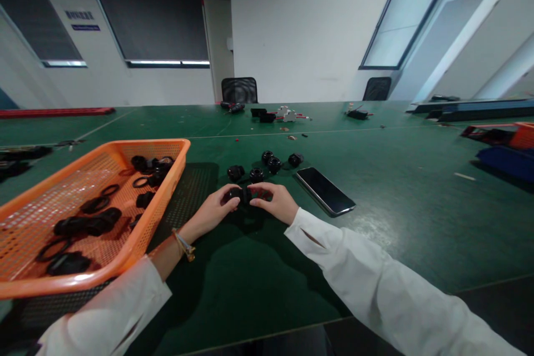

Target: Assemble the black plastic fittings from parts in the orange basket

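Just above the green table, both my hands hold a black plastic cable gland (237, 195) between them. The fingers and thumb of my left hand (217, 204) close round its left part. My right hand (275, 200) pinches its right end, where a ring-like piece shows. Just beyond my fingers, several similar black cable glands (274, 164) lie in a loose group. An orange plastic basket (186, 161) stands to the left of my left forearm, with black fittings and black rings (109, 189) inside it.
A smartphone (325, 191) lies right of my right hand. Farther back on the green table (409, 189) are small black and white parts with red wires (287, 115). A blue object (507, 164) and an orange bin (523, 136) sit at the right edge. Chairs (239, 90) stand behind the table.
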The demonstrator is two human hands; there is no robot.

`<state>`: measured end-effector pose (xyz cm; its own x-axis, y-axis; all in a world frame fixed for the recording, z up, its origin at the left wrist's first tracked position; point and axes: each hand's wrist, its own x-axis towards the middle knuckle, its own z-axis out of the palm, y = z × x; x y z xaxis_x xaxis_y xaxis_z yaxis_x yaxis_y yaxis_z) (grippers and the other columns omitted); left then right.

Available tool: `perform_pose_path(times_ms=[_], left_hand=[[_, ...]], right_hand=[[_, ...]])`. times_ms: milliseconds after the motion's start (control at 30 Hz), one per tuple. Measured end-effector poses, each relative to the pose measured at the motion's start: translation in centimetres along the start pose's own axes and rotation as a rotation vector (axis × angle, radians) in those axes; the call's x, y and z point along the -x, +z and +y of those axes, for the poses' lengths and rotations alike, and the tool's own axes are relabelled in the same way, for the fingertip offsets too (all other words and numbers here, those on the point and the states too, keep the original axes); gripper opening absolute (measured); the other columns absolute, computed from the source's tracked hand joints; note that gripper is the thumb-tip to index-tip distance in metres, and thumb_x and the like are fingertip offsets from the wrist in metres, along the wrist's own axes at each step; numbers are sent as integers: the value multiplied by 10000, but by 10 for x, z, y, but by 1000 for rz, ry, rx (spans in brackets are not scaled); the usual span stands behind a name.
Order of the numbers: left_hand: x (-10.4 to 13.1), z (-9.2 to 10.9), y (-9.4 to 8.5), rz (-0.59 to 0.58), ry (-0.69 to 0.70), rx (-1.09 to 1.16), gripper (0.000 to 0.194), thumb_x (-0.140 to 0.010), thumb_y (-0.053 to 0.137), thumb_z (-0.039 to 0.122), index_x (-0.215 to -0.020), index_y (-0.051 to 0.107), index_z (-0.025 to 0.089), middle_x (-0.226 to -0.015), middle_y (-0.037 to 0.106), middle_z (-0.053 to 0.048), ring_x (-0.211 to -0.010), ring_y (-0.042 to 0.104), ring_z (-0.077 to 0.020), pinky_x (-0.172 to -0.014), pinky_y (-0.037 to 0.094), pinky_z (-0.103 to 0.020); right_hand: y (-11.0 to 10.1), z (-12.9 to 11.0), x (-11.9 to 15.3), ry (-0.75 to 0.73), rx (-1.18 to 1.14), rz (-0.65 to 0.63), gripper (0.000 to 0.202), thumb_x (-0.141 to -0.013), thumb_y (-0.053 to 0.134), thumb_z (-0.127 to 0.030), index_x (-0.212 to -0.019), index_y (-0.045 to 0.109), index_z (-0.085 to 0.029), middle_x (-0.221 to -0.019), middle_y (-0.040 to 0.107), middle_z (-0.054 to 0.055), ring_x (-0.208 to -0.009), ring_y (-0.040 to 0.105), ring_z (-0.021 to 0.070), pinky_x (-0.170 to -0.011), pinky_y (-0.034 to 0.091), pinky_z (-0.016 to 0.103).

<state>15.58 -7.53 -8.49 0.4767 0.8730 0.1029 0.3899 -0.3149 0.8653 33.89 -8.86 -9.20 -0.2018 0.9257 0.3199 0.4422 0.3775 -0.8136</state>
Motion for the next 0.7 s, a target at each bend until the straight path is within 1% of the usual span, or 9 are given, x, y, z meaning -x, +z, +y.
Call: perform_pose_path(times_ms=[167,367,533,700], left_hand=[[1,5,0,-3,-11,-10,347,-709,450,347,-992,492,150,-786,538,-11,-665,519,-136,-638,426,-261],[2,6,-1,6,-6,-10,322,-720,456,332,-983,504,153,-757,546,0,-650,526,-132,-637,432,-257],[2,6,-1,6,-18,-10,345,-715,456,341,-993,504,143,-754,551,-5,-653,534,-137,-640,434,-262],[2,8,0,8,-37,-1,348,-705,460,330,-993,500,140,-766,550,-8,-664,537,-140,-649,439,-269]], right_hand=[[-1,1,0,-15,-23,-25,370,-590,674,-189,-957,648,-160,-892,667,54,-696,590,137,-619,462,258],[-2,1,0,-25,-2,-21,349,-609,653,-182,-958,651,-164,-903,667,54,-693,587,135,-620,464,263],[-2,0,0,-23,6,-25,343,-617,652,-188,-960,652,-175,-911,669,50,-684,585,133,-616,462,261],[-2,0,0,-12,17,-30,355,-623,655,-196,-974,645,-147,-921,668,65,-694,582,138,-632,458,265]])
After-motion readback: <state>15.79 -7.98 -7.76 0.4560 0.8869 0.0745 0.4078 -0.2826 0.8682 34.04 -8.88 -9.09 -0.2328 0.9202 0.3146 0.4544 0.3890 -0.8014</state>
